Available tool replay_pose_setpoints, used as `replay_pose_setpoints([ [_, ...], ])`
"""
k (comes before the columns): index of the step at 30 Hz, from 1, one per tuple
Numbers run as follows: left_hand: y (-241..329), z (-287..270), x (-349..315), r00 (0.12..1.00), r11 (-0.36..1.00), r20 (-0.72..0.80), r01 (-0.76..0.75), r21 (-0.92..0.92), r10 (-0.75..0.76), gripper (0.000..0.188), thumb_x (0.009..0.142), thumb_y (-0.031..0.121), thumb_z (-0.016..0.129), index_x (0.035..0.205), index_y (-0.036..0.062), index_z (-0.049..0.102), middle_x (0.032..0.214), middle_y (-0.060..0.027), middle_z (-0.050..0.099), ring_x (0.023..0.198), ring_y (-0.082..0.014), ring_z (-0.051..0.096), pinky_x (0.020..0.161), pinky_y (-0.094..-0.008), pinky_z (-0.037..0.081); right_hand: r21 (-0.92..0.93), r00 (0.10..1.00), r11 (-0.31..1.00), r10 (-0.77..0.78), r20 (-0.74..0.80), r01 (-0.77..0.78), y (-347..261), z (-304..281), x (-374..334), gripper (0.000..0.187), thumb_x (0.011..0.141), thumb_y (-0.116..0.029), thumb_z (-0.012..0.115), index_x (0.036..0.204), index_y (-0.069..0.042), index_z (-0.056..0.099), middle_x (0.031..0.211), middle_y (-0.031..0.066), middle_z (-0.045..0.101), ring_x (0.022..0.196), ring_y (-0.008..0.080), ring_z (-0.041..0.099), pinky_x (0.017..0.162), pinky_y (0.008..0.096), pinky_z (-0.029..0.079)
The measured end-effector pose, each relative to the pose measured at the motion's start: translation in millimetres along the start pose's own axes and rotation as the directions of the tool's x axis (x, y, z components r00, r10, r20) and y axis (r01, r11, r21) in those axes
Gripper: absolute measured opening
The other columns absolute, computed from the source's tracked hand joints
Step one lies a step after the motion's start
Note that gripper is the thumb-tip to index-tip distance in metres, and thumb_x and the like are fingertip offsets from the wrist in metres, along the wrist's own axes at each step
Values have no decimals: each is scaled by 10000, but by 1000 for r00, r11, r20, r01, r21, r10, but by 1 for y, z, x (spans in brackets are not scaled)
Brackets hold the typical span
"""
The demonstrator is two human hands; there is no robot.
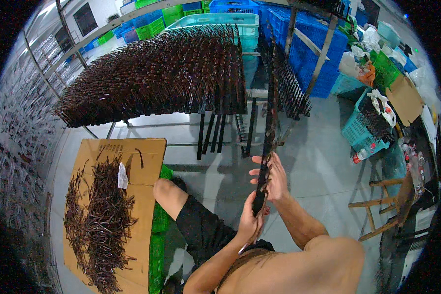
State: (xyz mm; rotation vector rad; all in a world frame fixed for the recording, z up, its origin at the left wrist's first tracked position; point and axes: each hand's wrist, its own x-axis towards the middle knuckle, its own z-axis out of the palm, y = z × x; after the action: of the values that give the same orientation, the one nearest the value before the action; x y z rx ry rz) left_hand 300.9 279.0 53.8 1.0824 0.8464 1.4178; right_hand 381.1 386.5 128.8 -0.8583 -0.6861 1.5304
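Note:
A long, dark, narrow strip (pixel 269 125) with small thin pieces along its edge stands nearly upright in front of me. My left hand (pixel 250 224) is closed round its lower end. Higher up, my right hand (pixel 276 180) lies against the strip from the right side. Its fingers are stretched and spread, their tips showing past the strip's left edge. Beyond my hands, a wide rack load of similar dark strips (pixel 157 73) bristles with thin brownish pieces. To my left, a heap of loose, thin dark pieces (pixel 105 230) covers part of a cardboard sheet (pixel 149 157).
A small white scrap (pixel 122 175) lies on the heap. Green crates (pixel 158 247) support the cardboard beside my knee. Metal rack posts (pixel 323 56) stand ahead, with blue crates (pixel 316 73) behind. At right are a turquoise basket (pixel 360 130), a plastic bottle (pixel 362 154) and a wooden stool (pixel 377 203).

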Motion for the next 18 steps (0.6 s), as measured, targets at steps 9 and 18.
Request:
replay_pose_setpoints([
  [9,42,-77,-3,989,989,-41,141,33,-140,614,877,13,638,1388,52,298,1339,-120,442,1166,-236,517,955,-364,459,80,987,985,149,57,-154,-44,-42,208,413,949,-382,447,1018,3,582,769,118,652,570,248,615,515,364,524],
  [18,93,-185,-167,476,919,-841,389,-63,-259,357,930,298,579,1165,30,600,1118,-142,617,1047,-257,563,923,-465,421,-112,999,994,-17,-30,13,-65,-45,401,353,961,-253,442,1103,44,571,886,124,654,756,260,642,662,367,541],
])
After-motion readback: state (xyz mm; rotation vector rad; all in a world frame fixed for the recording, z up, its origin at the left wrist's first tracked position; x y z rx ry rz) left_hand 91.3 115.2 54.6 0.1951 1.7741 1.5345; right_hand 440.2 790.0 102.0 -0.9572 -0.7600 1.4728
